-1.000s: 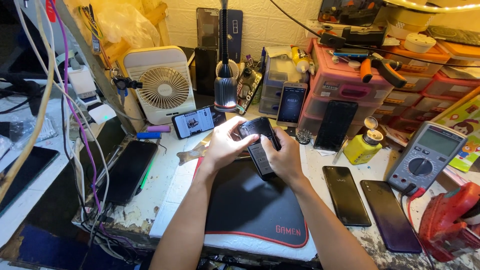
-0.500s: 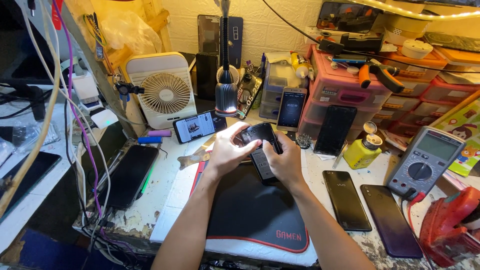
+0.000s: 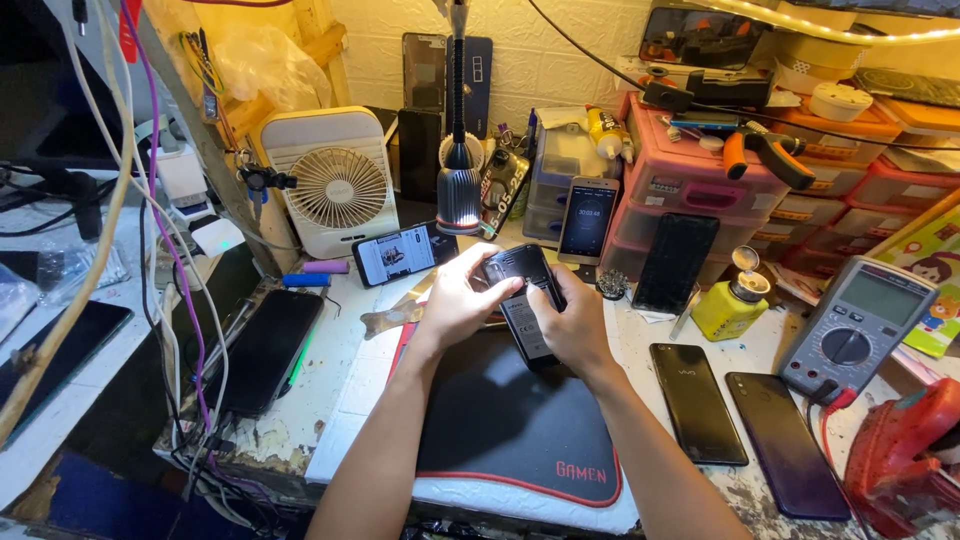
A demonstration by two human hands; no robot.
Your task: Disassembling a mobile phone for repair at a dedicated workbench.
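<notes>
Just beyond my left hand (image 3: pixel 455 300) a small phone (image 3: pixel 402 253) lies on its side, its screen lit pale with a picture. Past my right hand (image 3: pixel 575 325) another phone (image 3: pixel 588 218) stands upright, its screen glowing blue-grey. Further right, the grey multimeter (image 3: pixel 850 325) shows a dull greenish display. Right of my right forearm lie two dark-screened phones (image 3: pixel 697 400), side by side. Beside the meter, a yellow bottle (image 3: pixel 732 305) carries a label.
</notes>
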